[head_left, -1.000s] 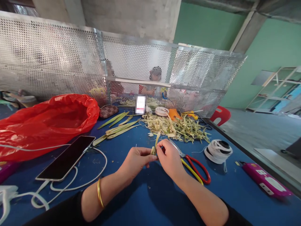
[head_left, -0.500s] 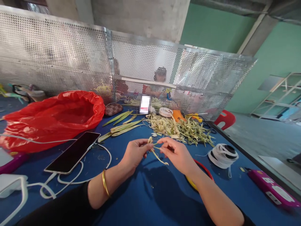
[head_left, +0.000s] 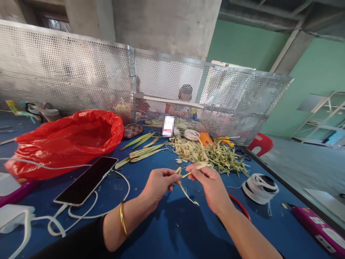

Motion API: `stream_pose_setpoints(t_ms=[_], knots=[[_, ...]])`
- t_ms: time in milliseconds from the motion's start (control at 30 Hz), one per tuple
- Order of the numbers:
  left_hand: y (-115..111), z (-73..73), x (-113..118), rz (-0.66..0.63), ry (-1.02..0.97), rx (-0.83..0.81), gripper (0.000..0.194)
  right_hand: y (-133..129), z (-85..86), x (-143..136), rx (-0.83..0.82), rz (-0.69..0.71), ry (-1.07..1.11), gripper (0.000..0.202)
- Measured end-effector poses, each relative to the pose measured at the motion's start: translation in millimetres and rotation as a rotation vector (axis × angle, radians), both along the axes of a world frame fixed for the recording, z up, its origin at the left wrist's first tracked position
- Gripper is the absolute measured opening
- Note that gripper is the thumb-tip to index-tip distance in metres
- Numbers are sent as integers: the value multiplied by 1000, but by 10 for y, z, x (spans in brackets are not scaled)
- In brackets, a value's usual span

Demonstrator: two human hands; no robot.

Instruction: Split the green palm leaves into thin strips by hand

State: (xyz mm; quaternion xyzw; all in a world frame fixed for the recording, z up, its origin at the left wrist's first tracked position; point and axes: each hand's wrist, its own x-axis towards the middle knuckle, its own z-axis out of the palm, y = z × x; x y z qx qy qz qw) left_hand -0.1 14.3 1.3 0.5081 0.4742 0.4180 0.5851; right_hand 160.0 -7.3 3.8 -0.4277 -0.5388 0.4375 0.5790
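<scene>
Between my two hands a pale yellow-green plant strip (head_left: 186,175) is stretched, twisted or looped, with a thin tail hanging down below. My left hand (head_left: 161,184), a gold bangle on its wrist, pinches the looped part between thumb and fingers. My right hand (head_left: 207,183) grips the other end, and a flat piece of the strip sticks out above its fingers. Beyond the hands lies a heap of pale, curled plant strips (head_left: 210,151). Several long green leaf pieces (head_left: 145,153) rest on the blue table to the left of the heap.
On the left are a red plastic bag (head_left: 67,144), a black-screened phone (head_left: 87,181) and white cables. To the right are a white ribbon roll (head_left: 260,189) and a purple power strip (head_left: 315,226). A perforated metal screen (head_left: 167,72) stands behind, with two people beyond it.
My right hand has moved slightly right, drawing the strip out straighter, and a flat end now shows above its fingers. My left hand keeps its pinch. The whole view has shifted a little.
</scene>
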Motion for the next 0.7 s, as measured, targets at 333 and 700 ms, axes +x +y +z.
stream_pose_setpoints(t_ms=[333, 700], knots=[[-16, -76, 12, -1, 14, 71, 19, -39, 21, -35, -90, 38, -27, 26], [0, -87, 8, 35, 89, 112, 19, -18, -1, 4, -184, 129, -353, 22]])
